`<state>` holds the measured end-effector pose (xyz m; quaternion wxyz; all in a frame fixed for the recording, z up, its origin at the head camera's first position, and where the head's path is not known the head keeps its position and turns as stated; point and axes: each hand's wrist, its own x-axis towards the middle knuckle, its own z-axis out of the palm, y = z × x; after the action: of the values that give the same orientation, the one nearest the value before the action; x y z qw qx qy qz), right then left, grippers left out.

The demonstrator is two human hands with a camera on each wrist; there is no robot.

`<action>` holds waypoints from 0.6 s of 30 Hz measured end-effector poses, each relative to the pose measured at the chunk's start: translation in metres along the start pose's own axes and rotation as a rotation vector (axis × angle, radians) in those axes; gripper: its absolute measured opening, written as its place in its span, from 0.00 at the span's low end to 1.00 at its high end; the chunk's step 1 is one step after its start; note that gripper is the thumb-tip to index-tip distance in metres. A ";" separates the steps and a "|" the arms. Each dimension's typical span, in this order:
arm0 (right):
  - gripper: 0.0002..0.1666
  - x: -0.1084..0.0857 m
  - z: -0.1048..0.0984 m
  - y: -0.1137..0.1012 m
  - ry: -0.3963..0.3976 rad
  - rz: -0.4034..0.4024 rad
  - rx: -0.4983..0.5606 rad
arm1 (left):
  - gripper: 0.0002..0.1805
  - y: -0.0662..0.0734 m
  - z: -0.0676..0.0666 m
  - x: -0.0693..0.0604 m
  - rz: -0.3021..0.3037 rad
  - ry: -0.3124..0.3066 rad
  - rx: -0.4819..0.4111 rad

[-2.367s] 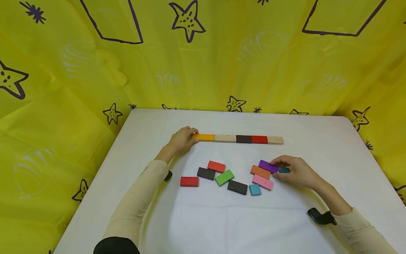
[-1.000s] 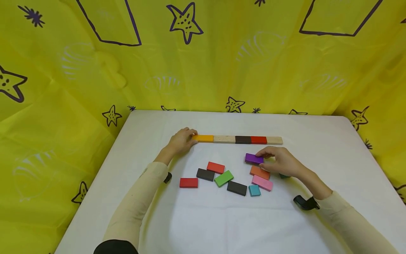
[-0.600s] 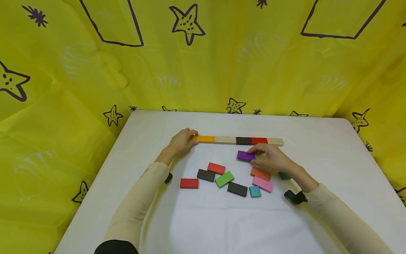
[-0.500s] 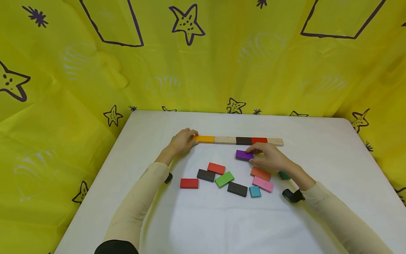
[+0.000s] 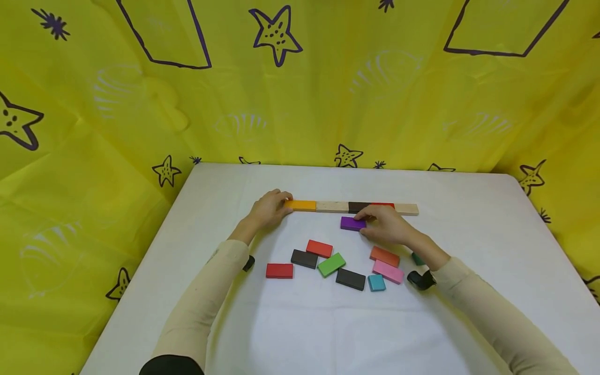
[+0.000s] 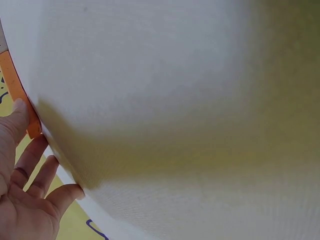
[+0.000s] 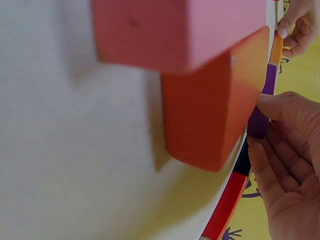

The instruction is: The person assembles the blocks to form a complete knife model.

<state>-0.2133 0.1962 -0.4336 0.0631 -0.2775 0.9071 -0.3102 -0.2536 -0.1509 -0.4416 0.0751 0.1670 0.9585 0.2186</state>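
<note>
A person in cream sleeves point(image 5: 201, 297) pinches a purple wooden block point(image 5: 351, 224) by its right end between the thumb and fingers of the right hand point(image 5: 386, 225), at a white-covered table point(image 5: 300, 338). The block is just on the near side of a straight row and apart from it; whether it is lifted off the cloth, I cannot tell. The left hand point(image 5: 267, 212), thumb on one side and finger on the other, grips the left end of the row's first piece, a yellow-orange block point(image 5: 303, 206). To its right, end to end, lie a speckled natural-wood block point(image 5: 332, 207), a dark brown block point(image 5: 358, 208), a red block point(image 7: 226, 205) partly covered by the right hand in the head view, and a plain pale block point(image 5: 406, 209).

Nearer the person, loose pieces lie flat: a red block at far left point(image 5: 279, 271), a second red one point(image 5: 320, 248), two black blocks point(image 5: 304, 259), a light green block point(image 5: 332, 264), a short teal block point(image 5: 376, 283), and an orange block point(image 5: 385, 256) close beside a pink block point(image 5: 388, 272). A dark green piece point(image 5: 417, 259) shows partly beneath the right forearm. Behind stands a yellow backdrop point(image 5: 309, 94) printed with starfish.
</note>
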 end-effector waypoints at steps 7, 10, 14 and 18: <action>0.18 0.007 -0.001 -0.004 -0.012 0.018 -0.028 | 0.19 -0.002 -0.001 0.000 0.006 -0.001 0.008; 0.18 0.008 -0.001 -0.006 -0.020 0.029 -0.028 | 0.19 -0.002 -0.001 0.000 0.008 -0.001 0.003; 0.19 0.010 -0.001 -0.008 -0.024 0.036 -0.025 | 0.19 -0.002 -0.001 0.000 0.009 -0.002 0.000; 0.18 0.011 -0.001 -0.008 -0.020 0.032 -0.024 | 0.19 -0.001 -0.001 0.000 0.009 0.001 -0.001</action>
<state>-0.2190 0.1854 -0.4272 0.0741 -0.2667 0.9144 -0.2954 -0.2544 -0.1519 -0.4409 0.0736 0.1709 0.9577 0.2195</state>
